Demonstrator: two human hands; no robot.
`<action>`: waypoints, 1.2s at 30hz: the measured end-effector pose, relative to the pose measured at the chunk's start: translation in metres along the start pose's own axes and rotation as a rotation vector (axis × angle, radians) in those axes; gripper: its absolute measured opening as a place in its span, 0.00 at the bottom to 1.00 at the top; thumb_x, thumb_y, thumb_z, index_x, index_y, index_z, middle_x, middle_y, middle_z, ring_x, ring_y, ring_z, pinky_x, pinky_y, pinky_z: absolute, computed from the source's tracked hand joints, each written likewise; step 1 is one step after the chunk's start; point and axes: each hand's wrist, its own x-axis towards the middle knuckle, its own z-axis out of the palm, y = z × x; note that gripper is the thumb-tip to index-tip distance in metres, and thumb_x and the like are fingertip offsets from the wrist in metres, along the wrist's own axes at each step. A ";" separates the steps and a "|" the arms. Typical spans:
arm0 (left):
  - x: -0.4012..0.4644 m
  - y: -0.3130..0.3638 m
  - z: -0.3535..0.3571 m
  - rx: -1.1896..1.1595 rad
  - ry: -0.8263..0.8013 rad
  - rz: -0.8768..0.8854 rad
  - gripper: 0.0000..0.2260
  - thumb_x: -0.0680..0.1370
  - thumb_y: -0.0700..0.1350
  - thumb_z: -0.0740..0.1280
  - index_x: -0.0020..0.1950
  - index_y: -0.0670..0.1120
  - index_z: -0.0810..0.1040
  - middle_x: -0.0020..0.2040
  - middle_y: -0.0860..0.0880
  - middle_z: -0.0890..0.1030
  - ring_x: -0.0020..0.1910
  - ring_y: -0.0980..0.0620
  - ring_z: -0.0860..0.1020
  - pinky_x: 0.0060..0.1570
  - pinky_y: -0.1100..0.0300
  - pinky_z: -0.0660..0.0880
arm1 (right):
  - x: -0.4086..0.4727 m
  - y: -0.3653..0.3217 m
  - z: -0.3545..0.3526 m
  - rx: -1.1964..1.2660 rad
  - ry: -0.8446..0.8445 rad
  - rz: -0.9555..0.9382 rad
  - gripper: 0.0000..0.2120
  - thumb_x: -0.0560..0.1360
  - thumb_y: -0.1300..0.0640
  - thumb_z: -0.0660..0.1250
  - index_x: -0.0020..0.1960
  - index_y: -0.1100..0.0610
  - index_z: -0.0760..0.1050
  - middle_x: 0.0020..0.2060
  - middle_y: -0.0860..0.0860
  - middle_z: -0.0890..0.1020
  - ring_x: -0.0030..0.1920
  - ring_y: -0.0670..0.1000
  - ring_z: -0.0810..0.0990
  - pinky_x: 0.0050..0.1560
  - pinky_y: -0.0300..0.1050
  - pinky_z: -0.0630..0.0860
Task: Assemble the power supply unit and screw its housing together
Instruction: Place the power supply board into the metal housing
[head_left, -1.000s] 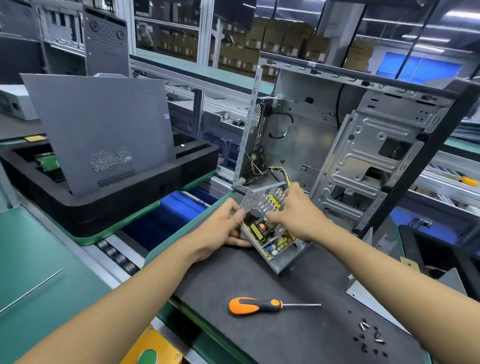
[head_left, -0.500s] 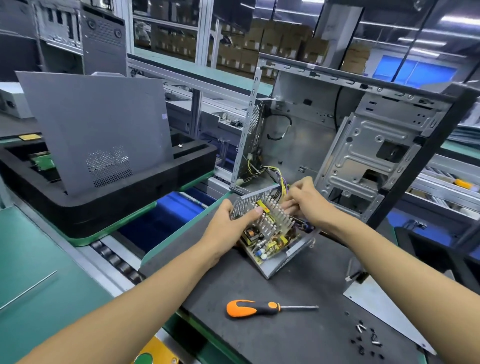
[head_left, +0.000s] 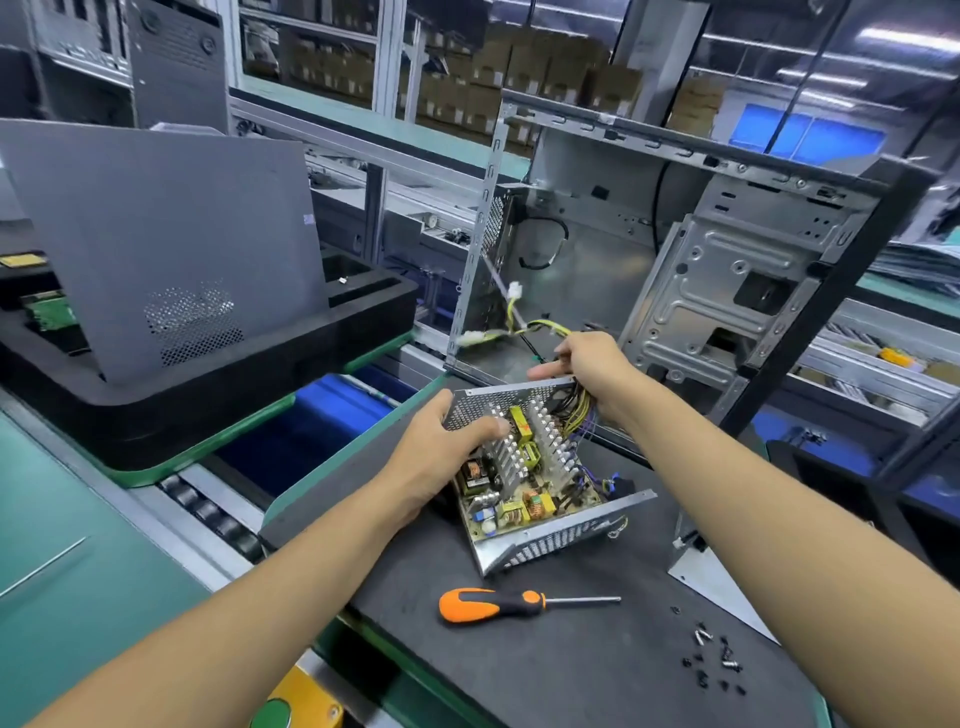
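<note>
At centre frame, an open power supply (head_left: 524, 478) sat tilted on the dark table (head_left: 571, 675), its circuit board, heat sinks and coils exposed inside a perforated metal housing. The left hand (head_left: 441, 452) held the unit at its upper left corner, grip clamped on the perforated wall with the thumb pressed over the top near the heat sinks. Just above the unit, the right hand (head_left: 582, 364) closed its grip on a bundle of yellow and black cables (head_left: 571, 410) rising from the supply, with the index finger pointing left; loose ends with white connectors (head_left: 514, 291) trailed toward the upper centre, blurred. Below the unit, an orange-and-black screwdriver (head_left: 509, 603) lay flat on the table, tip pointing right. A scatter of small screws (head_left: 714, 657) lay at lower right, near a flat metal plate (head_left: 717, 587) partly hidden by the right forearm. Behind the hands, a bare computer case (head_left: 701, 260) stood open at upper right. At left, a grey side panel (head_left: 166, 239) leaned upright in a black foam tray (head_left: 208, 395) on the roller line.
</note>
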 end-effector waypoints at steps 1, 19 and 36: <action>0.000 0.000 0.000 0.000 -0.001 0.006 0.27 0.63 0.58 0.77 0.58 0.48 0.80 0.52 0.49 0.87 0.53 0.47 0.85 0.55 0.52 0.80 | 0.000 0.001 -0.002 0.021 0.027 0.006 0.09 0.83 0.65 0.52 0.52 0.63 0.71 0.52 0.64 0.84 0.38 0.53 0.85 0.51 0.53 0.81; 0.003 0.000 0.002 0.042 -0.078 0.022 0.27 0.65 0.59 0.74 0.59 0.46 0.81 0.53 0.50 0.87 0.52 0.49 0.86 0.52 0.58 0.79 | -0.018 0.020 -0.028 0.298 0.132 -0.032 0.13 0.83 0.58 0.54 0.54 0.64 0.75 0.43 0.61 0.86 0.20 0.45 0.77 0.22 0.35 0.65; -0.001 0.013 0.000 0.320 -0.232 0.014 0.28 0.67 0.63 0.69 0.54 0.40 0.80 0.50 0.50 0.86 0.50 0.56 0.82 0.59 0.44 0.75 | -0.016 0.028 -0.021 0.251 -0.090 0.128 0.14 0.82 0.63 0.55 0.41 0.64 0.75 0.35 0.62 0.85 0.36 0.60 0.87 0.34 0.49 0.84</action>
